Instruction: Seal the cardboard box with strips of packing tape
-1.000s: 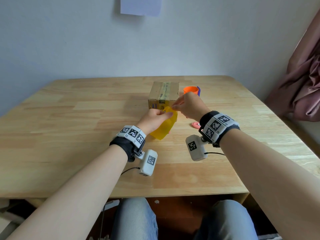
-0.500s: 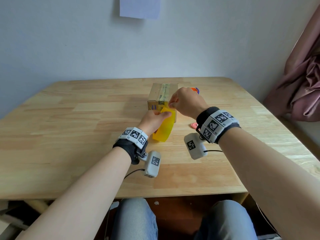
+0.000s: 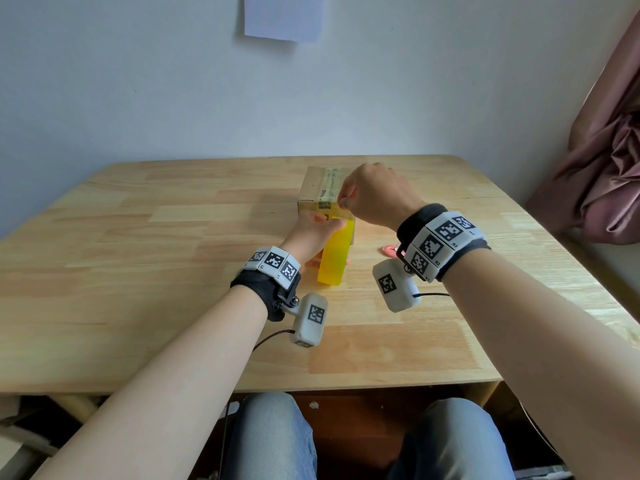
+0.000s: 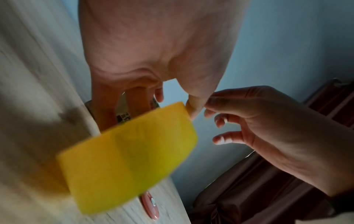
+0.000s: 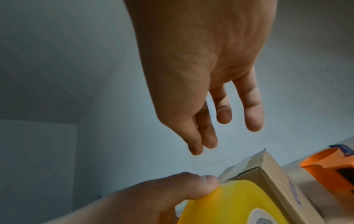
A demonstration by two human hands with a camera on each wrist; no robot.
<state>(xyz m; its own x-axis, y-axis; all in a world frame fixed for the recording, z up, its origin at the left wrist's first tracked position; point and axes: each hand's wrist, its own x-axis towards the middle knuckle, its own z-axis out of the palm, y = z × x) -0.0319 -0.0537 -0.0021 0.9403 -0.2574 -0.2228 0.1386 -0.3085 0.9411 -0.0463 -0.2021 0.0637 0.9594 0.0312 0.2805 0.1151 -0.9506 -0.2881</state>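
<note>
Two hands, left hand (image 3: 313,233) grasping tape roll (image 3: 335,252), right hand (image 3: 375,195) pinching something (unclear), box (image 3: 317,188) half hidden.

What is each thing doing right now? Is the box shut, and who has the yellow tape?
cardboard box: flaps shut, a tape strip along the top, standing on the table.
yellow tape roll: on edge, held up by the left hand.
clear tape end: pulled off the roll, faint.
right hand: above the box's near edge, thumb and finger pinched on the tape end.
orange dispenser: beside the box, untouched.
pink object: lying on the table.
</note>
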